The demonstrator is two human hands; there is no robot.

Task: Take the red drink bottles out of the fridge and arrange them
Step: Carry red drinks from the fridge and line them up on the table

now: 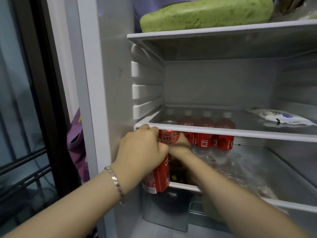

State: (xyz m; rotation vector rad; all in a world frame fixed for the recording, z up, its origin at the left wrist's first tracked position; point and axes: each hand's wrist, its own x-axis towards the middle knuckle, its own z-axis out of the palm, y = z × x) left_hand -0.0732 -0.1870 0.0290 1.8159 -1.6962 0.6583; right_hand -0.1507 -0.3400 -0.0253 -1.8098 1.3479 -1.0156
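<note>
Because your left hand [142,148] sits nearest you, just past the silver link bracelet [115,179] on its wrist, take it first: its fingers are curled tight round a red-labelled plastic drink bottle [157,177]. That bottle slants, with its base low and toward you at the front edge of the lower shelf [291,206] and its neck up and away, hidden inside the fist.

Your right hand [183,140] lies deeper, just behind and right of the left, close against it. It rests on a second patch of red label [169,136] tucked under the edge of the white-rimmed glass shelf [240,133]. You cannot tell whether its fingers grip, since the left fist covers them, nor whether that patch is another bottle or the top of the one you hold.

Farther in, a row of three red drink bottles with white caps [205,140] stands upright, side by side. They lie right of and beyond both hands, so the right hand has the shorter path. By the look of it, each must come out low and forward, under the glass edge.

Beyond, a white pouch [283,117] lies on the glass shelf, and a pale green wrapped block [205,12] on the top shelf [223,30].
</note>
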